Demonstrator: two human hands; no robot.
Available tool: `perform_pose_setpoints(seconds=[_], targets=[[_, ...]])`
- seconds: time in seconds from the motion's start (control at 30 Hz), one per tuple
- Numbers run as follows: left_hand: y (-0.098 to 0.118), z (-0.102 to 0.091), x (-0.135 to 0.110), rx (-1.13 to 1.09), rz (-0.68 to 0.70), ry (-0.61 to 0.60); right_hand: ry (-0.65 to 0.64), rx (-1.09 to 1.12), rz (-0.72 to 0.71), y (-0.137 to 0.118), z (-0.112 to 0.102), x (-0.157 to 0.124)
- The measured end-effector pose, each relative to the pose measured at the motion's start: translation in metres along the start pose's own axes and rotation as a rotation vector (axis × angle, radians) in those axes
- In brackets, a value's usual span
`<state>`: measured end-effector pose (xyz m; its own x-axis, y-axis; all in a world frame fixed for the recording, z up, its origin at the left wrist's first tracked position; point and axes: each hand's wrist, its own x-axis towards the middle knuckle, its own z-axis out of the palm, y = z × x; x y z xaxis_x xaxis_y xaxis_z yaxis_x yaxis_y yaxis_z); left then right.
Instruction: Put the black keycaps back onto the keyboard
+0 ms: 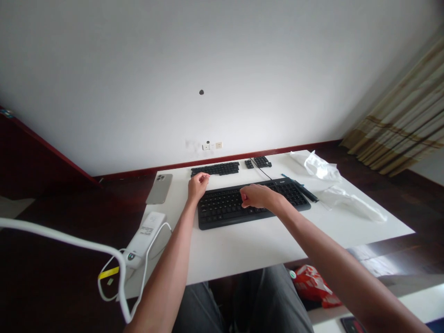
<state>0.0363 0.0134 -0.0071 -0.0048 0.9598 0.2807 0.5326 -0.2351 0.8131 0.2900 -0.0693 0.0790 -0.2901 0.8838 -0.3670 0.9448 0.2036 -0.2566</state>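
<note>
Black keyboard [222, 213] lies toward the front of a white desk [243, 252], with the person's forearms reaching over it. From the head camera, the left hand [198, 186] sits just beyond the keyboard's far left corner, its fingers [207, 175] pinched together near a long strip of black keycaps [215, 169]; whether that pinch holds anything small, I can't tell. The right hand [258, 196] is curled almost into a fist above the keys, grasping nothing visible, though I can't tell if it touches them. Two smaller black keycap clusters [262, 161] lie farther right, and a thin black cable [261, 170] runs from near them toward the keyboard.

Trouble seems likeliest along the back edge: the strip lies close to the far side of the desk, so a careless nudge could send it over. That thin cable could catch a wrist and drag the keyboard askew. On the left, a reach could knock the phone [158, 188] off the desk edge.
</note>
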Motion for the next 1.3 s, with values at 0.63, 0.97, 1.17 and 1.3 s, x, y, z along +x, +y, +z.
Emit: perform_pose_setpoints(seconds=[0.63, 0.97, 1.17, 1.3], targets=[[0.028, 0.0, -0.019, 0.265, 0.285, -0.006, 0.527, 0.246, -0.062, 0.017, 0.067, -0.04], [0.046, 0.014, -0.038, 0.285, 0.397, -0.246, 0.56, 0.16, -0.317, 0.019, 0.075, -0.046], [0.049, 0.013, -0.039, 0.35, 0.356, -0.278, 0.628, 0.131, -0.331, 0.021, 0.082, -0.043], [0.051, 0.014, -0.039, 0.422, 0.335, -0.273, 0.675, 0.085, -0.359, 0.022, 0.084, -0.039]])
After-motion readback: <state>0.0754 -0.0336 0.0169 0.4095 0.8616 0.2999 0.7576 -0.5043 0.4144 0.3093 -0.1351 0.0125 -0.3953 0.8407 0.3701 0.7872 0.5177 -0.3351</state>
